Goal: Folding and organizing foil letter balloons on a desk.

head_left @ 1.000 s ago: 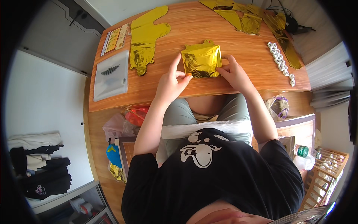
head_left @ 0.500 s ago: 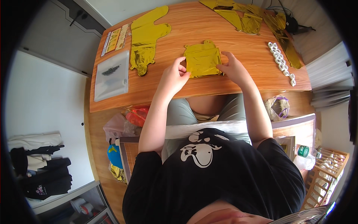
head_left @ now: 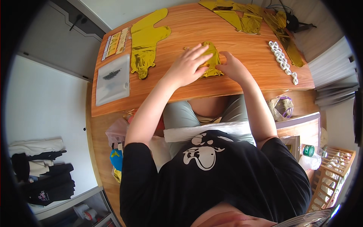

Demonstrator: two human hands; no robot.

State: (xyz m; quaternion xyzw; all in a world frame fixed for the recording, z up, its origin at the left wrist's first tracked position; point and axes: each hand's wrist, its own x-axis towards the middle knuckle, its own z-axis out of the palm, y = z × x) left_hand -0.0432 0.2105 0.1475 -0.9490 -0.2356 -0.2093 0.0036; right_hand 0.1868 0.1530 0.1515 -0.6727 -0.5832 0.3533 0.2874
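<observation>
A folded gold foil balloon (head_left: 212, 56) lies flat on the wooden table (head_left: 181, 89), narrowed to a strip. My left hand (head_left: 186, 65) lies palm down over its left part with fingers spread. My right hand (head_left: 233, 67) presses on its right edge. Both hands flatten the foil against the tabletop.
Another flat gold foil balloon (head_left: 145, 39) lies at the left, beside a clear plastic bag (head_left: 112, 78) and printed cards (head_left: 116, 42). More gold foil (head_left: 247, 17) sits at the far edge. A string of white rings (head_left: 282, 60) lies at the right. Bags and clothes lie on the floor.
The gold foil was a wider square held by both hands; it has been folded narrower, and my left hand has moved on top of it, pressing it flat.
</observation>
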